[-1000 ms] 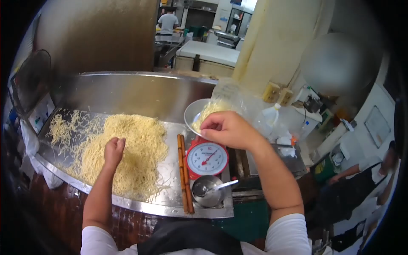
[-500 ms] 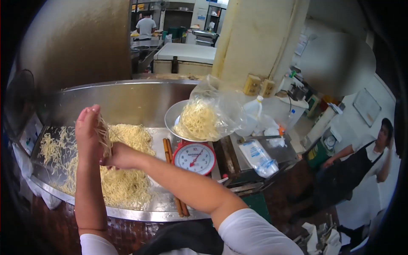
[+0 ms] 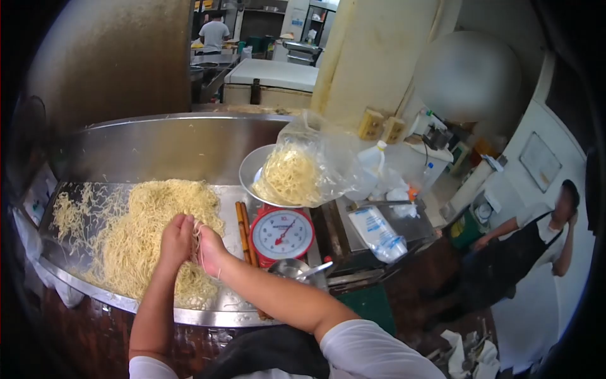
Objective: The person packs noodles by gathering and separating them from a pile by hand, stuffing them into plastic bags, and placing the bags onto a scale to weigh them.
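Note:
My left hand (image 3: 177, 240) and my right hand (image 3: 213, 250) are brought together, closed around a few strands of noodles (image 3: 197, 232) that show between the fingers. They are over a large heap of pale yellow noodles (image 3: 145, 211) in a wide stainless steel tray (image 3: 237, 302). To the right, a red dial scale (image 3: 281, 234) carries a round metal pan (image 3: 250, 165). A clear plastic bag (image 3: 328, 155) of noodles (image 3: 292, 175) sits in that pan, its mouth spread to the right.
Two wooden sticks (image 3: 245, 234) lie left of the scale; a metal pot with a handle (image 3: 289, 268) is in front of it. On the right are a white jug (image 3: 370, 167) and a pack of plastic bags (image 3: 379, 232). A person in an apron (image 3: 514, 262) stands farther right, another person (image 3: 214, 35) at the back.
My left hand has come down and right from its raised position. Both hands have met lower over the noodle heap. The metal pot, hidden by my right arm before, shows now.

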Demonstrator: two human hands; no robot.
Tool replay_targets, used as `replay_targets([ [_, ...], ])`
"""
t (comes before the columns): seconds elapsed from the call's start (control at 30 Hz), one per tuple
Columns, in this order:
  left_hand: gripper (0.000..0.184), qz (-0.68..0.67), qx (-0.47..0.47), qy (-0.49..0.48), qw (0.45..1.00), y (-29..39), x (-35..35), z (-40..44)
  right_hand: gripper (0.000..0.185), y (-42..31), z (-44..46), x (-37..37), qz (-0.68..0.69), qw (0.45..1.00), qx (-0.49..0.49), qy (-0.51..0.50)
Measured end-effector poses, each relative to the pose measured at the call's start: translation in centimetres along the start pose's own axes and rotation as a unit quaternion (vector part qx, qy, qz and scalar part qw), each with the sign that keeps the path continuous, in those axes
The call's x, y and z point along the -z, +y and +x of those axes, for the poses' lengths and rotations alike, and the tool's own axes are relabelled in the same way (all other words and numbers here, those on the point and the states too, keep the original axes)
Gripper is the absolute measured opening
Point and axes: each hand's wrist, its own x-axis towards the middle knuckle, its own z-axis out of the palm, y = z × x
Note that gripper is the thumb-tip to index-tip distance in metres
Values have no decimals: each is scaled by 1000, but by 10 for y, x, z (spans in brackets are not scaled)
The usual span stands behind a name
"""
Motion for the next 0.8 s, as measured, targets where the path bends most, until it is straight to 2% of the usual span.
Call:
replay_targets([
  [0.03, 24, 46, 5, -16, 999, 1, -6, -10, 33, -4, -4, 0, -5, 999, -10, 44],
  [0.1, 18, 232, -72, -100, 965, 25, -4, -21, 35, -8, -9, 2, -8, 991, -29, 133],
  [0.13, 16, 257, -130, -89, 953, 23, -3, -23, 35, -5, -6, 9, 19, 995, -14, 96],
  [0.2, 13, 301, -242, -65, 920, 14, -2, -27, 33, -3, 0, 25, -33, 993, -49, 97],
  [0.23, 13, 170, -169, -72, 968, 5, -1, -28, 31, -3, 0, 29, -59, 991, -66, 98],
  [0.27, 12, 35, -93, -77, 992, -6, 0, -26, 25, -9, -9, 20, -109, 986, -61, 110],
  [0.3, 12, -100, -16, -80, 992, -19, 1, -25, 24, -14, -15, 13, -123, 986, -51, 105],
  [0.33, 21, -284, 59, -75, 954, -32, 2, -25, 24, -17, -21, 6, -135, 985, -40, 99],
  [0.37, 25, -300, 85, -54, 948, -37, 2, -29, 24, -23, -31, -7, -146, 984, -29, 94],
  [0.43, 33, -331, 138, -9, 933, -46, 3, -40, 22, -31, -40, -21, -131, 988, -27, 77],
  [0.47, 39, -284, 85, -31, 954, -59, -3, -48, 22, -31, -34, -18, -137, 987, -24, 82],
  [0.57, 44, -173, 23, -65, 982, -84, 4, -65, 21, -38, -35, -22, -144, 988, 3, 52],
  [0.67, 46, -198, 117, 9, 973, -119, 19, -73, 20, -53, -44, -37, -138, 989, 6, 49],
  [0.77, 46, -37, 68, 77, 994, -146, 37, -75, 23, -70, -55, -53, -122, 991, 48, 30],
  [0.8, 48, 14, 128, 77, 989, -142, 46, -77, 23, -75, -47, -45, -117, 992, 42, -18],
])
